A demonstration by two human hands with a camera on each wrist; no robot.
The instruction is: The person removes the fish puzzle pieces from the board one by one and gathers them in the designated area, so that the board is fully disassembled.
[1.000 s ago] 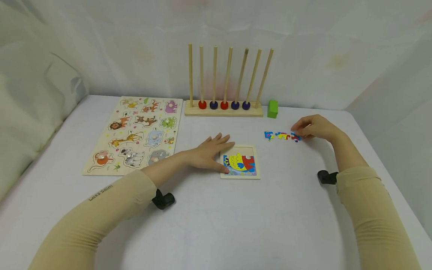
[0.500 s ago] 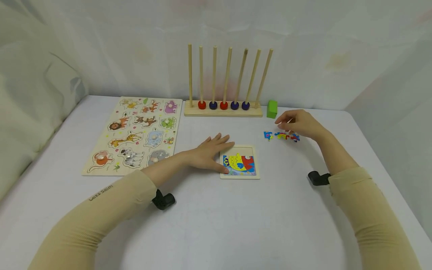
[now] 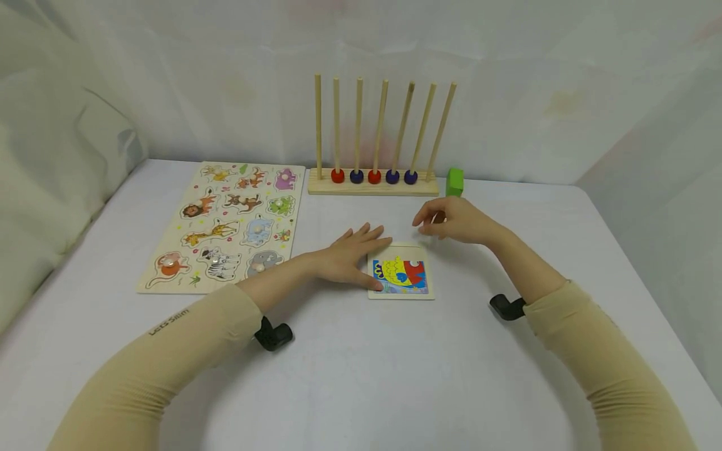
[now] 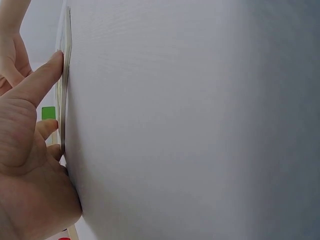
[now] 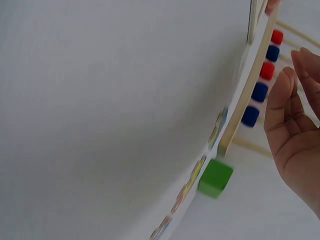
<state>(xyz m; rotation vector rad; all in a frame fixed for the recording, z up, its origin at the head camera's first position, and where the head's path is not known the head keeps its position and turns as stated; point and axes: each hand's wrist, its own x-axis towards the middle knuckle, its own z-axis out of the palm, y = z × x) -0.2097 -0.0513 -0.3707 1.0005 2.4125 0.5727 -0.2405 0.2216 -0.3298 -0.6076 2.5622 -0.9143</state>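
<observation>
A small square wooden puzzle board (image 3: 402,297) with a yellow and red fish picture lies mid-table. The left hand (image 3: 341,258) spreads its fingers over the board's left side, thumb on the lower left corner and fingertips at the upper left. Just above and right of the board hovers the right hand (image 3: 459,220), fingers loosely bent, with nothing visible between thumb and fingertips. In the right wrist view, several loose puzzle pieces (image 5: 191,180) lie flat on the table; the right hand hides them in the head view.
Behind stands a wooden rack (image 3: 372,186) with upright pegs and red and blue beads (image 3: 375,176). A green block (image 3: 454,181) is beside its right end. An animal peg puzzle (image 3: 225,219) covers the left part of the table.
The right hand has moved left from the loose pieces toward the fish puzzle board, passing over them. The left hand has stayed in place.
</observation>
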